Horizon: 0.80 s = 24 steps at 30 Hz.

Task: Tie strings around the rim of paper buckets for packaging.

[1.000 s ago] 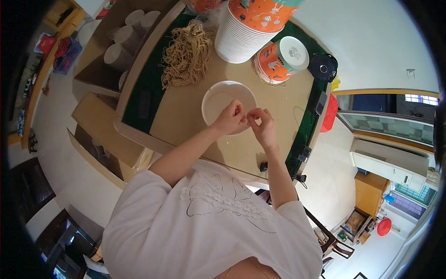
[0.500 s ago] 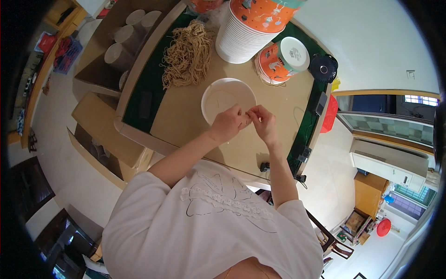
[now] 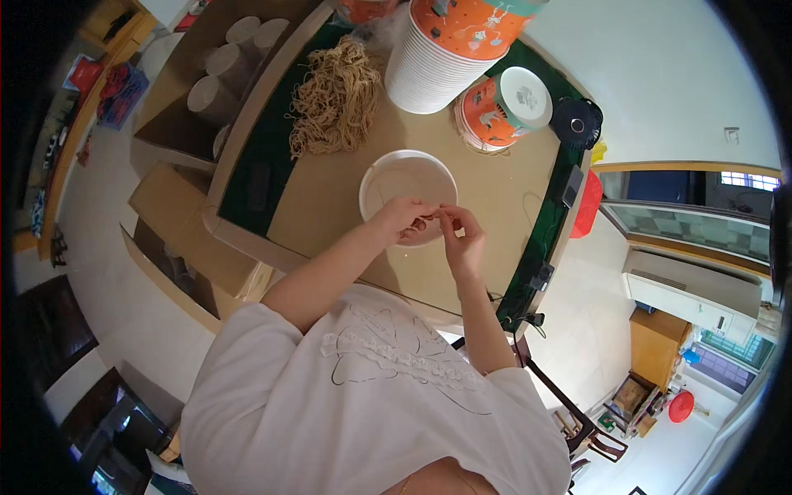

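Observation:
A white paper bucket (image 3: 406,155) stands on the table with its mouth facing up, and a thin tan cord (image 3: 388,183) shows faintly inside it. Over the near right part of its rim, my left hand (image 3: 404,221) has its fingers curled and pinched together. My right hand (image 3: 464,239) meets it there, thumb and forefinger closed tip to tip. Between the two sets of fingertips is what looks like an end of the cord, mostly hidden by the fingers. A loose heap of tan cords (image 3: 337,99) lies beyond the bucket to the left.
Behind the bucket rises a tall stack of nested paper buckets (image 3: 437,74). Right of it, printed orange buckets (image 3: 488,115) sit upside down beside a dark round object (image 3: 576,124). Cardboard boxes (image 3: 194,227) stand left of the table; one holds several clear cups (image 3: 210,99).
Both hands have moved slightly left and now overlap the bucket's near rim. The bucket has shifted a little toward me. My right forearm has swung inward.

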{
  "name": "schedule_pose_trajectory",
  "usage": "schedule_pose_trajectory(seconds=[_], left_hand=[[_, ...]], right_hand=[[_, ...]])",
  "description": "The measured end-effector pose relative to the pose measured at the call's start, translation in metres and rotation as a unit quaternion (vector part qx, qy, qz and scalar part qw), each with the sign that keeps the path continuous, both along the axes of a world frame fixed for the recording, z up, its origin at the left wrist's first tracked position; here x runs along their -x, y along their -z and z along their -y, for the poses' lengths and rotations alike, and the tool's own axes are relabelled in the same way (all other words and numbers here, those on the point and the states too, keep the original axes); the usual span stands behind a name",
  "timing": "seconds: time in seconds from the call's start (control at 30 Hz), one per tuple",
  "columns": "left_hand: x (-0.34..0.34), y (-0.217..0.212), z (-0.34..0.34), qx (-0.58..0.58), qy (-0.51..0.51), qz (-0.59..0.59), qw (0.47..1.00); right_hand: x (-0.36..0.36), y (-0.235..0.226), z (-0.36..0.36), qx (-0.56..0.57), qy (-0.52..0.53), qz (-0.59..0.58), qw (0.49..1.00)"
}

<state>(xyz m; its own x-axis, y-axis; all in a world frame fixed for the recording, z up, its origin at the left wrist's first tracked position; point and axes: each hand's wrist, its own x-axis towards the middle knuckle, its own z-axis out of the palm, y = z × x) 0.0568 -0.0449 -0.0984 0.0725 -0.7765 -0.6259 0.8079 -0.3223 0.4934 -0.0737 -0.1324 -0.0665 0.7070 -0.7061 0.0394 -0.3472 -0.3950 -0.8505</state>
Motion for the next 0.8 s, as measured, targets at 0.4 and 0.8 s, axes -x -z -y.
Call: schedule_pose_trajectory(seconds=[0.4, 0.8], left_hand=[[-0.005, 0.01, 0.002, -0.013, -0.033, -0.099, 0.994], [0.0, -0.007, 0.001, 0.012, 0.011, 0.22, 0.975]], right_hand=[[0.003, 0.009, -0.002, 0.158, -0.032, 0.062, 0.985], [0.001, -0.006, 0.003, 0.024, -0.031, 0.012, 0.999]])
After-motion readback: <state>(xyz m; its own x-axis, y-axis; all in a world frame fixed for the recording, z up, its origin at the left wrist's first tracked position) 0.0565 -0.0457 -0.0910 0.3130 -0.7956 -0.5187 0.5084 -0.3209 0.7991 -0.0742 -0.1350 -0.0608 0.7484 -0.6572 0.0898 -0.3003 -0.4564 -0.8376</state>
